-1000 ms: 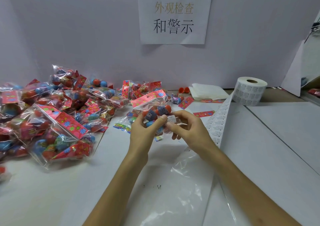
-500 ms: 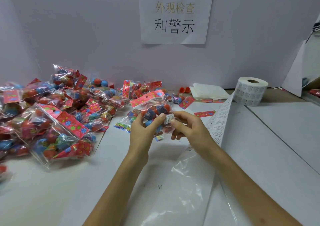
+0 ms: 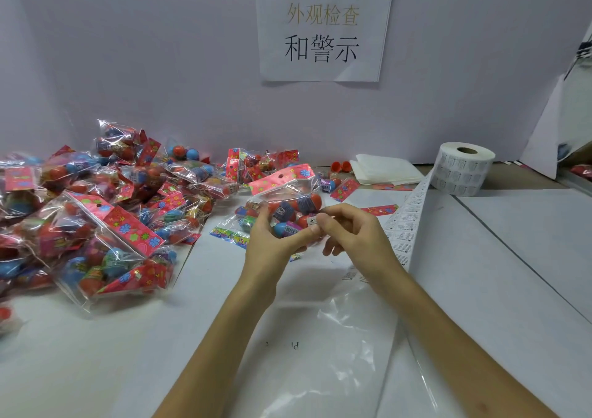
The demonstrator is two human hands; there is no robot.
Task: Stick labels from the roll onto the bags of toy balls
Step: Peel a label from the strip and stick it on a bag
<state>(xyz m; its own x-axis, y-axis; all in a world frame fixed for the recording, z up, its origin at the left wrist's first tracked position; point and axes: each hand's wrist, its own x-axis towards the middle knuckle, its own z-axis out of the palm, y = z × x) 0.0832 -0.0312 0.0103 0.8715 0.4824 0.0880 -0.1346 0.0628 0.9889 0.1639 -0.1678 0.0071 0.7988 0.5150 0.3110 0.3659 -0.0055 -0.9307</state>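
Fingers (image 3: 339, 213) of the right hand (image 3: 358, 238) pinch a label (image 3: 311, 221) onto the bag of toy balls (image 3: 288, 198) the left hand (image 3: 272, 248) grips; seemingly half-stuck, it could crease over the lumps.

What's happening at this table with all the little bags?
A person is labelling. The left hand grips a bag of toy balls; the right hand pinches a small white label against it. The label roll stands at the right, its strip trailing toward the hands. A pile of bags lies on the left.

Left hand (image 3: 272, 241) and right hand (image 3: 355, 238) meet, both curled.
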